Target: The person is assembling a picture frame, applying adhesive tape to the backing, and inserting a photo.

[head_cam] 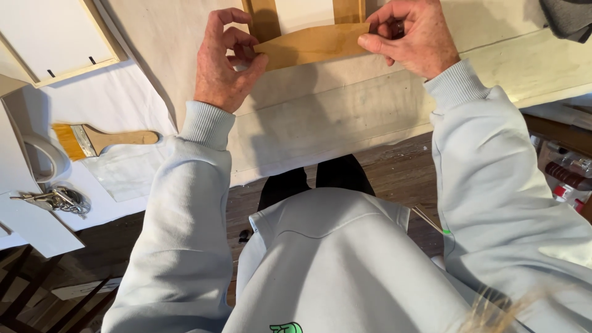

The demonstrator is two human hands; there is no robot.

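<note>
Left hand (223,68) and right hand (410,38) each pinch an end of a brown paper strip (311,44), pulling it flat across the pale cloth on the worktop (345,117), probably to line it up with the wooden frame (265,15) behind. Off left sits a paintbrush (102,139).

Both arms outstretched, left hand (223,65) and right hand (410,38) pinching.

bright, even light | soft shadows under hands — sharp focus | wide-angle bend at edges
</note>
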